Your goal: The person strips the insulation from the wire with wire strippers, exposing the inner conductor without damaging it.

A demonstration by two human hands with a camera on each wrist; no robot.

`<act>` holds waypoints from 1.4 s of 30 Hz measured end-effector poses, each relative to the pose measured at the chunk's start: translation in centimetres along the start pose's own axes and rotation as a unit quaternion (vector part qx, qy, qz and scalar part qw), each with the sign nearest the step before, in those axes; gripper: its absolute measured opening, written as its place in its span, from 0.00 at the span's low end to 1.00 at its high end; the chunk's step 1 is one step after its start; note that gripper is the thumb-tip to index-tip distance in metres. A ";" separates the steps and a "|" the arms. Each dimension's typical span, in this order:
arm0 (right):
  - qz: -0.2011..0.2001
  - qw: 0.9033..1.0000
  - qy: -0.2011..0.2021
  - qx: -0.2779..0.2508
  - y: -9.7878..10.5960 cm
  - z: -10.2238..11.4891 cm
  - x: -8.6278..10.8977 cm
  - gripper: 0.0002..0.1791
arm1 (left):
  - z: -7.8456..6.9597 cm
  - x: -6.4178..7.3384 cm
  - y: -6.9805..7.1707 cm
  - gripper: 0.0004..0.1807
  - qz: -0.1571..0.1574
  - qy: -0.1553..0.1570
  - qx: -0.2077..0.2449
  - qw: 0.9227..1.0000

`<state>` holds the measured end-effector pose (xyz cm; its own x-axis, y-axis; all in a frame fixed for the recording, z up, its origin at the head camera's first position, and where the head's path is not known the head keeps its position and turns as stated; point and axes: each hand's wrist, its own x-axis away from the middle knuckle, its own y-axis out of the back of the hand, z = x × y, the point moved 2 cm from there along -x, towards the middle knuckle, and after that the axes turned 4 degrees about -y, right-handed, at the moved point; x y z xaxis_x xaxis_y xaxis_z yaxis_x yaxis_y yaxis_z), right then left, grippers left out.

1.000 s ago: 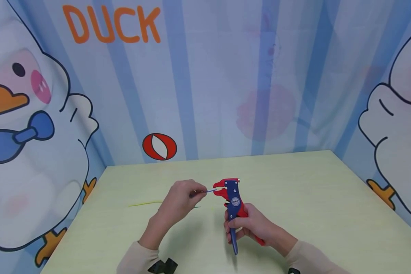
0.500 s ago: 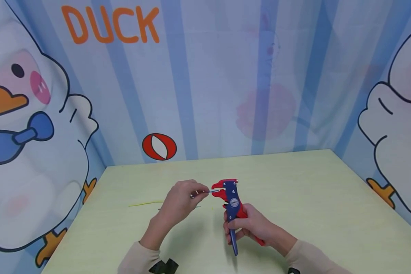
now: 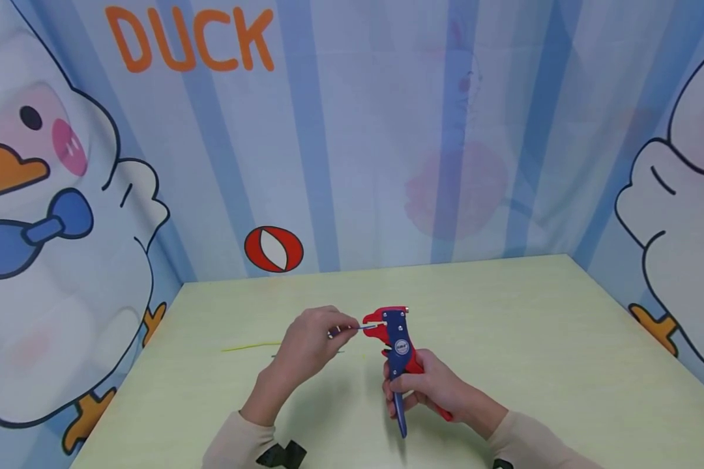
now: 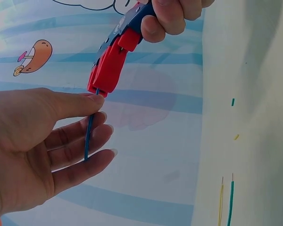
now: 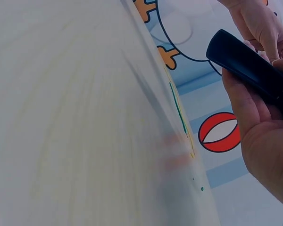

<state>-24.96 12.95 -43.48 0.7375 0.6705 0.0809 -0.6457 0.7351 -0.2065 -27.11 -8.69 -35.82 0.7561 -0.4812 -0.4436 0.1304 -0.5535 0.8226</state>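
Note:
My left hand (image 3: 311, 342) pinches a short blue wire (image 4: 88, 136) between thumb and forefinger, the other fingers loosely bent behind it. The wire's far end reaches into the red jaws of a blue-and-red wire stripper (image 3: 397, 345). My right hand (image 3: 428, 384) grips the stripper's handles, holding it upright above the table with its head toward the left hand. In the left wrist view the left thumb sits right at the red tip. The right wrist view shows the dark handle end (image 5: 245, 59) lying across the right palm.
On the pale table (image 3: 504, 326) lie a yellow wire (image 3: 249, 346) and a green wire (image 4: 230, 202), both with bared ends. Small cut bits of green insulation (image 4: 233, 102) and yellow insulation (image 4: 236, 137) lie near them. A printed curtain (image 3: 375, 130) stands behind the table.
The stripper head has shifted slightly left toward the left hand, and the blue wire now reaches deeper into its jaws. Both hands keep their hold.

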 end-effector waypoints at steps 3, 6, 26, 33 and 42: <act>0.000 1.000 0.004 0.005 0.0 0.0 0.0 0.13 | -0.1 0.0 0.1 0.06 -0.001 0.001 0.001 1.000; 0.003 1.000 0.009 0.006 0.0 0.0 0.0 0.12 | -0.1 0.0 0.2 0.06 -0.002 0.000 0.002 1.000; -0.007 1.000 0.013 0.008 -0.7 -0.5 0.0 0.09 | -0.3 0.1 -0.6 0.08 -0.011 0.008 -0.019 1.000; -0.005 1.000 0.020 0.018 -0.6 -0.6 0.0 0.07 | -0.2 0.2 -0.7 0.06 -0.017 -0.008 0.011 1.000; -0.002 0.999 0.038 0.020 -0.5 -0.7 0.1 0.04 | -0.1 0.1 -0.7 0.07 -0.009 -0.003 0.033 0.999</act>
<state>-24.40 12.55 -44.04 0.7519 0.6592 0.0064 -0.6492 0.7422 -0.1663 -27.01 -8.24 -36.43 0.7496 -0.4755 -0.4605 0.1016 -0.6048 0.7899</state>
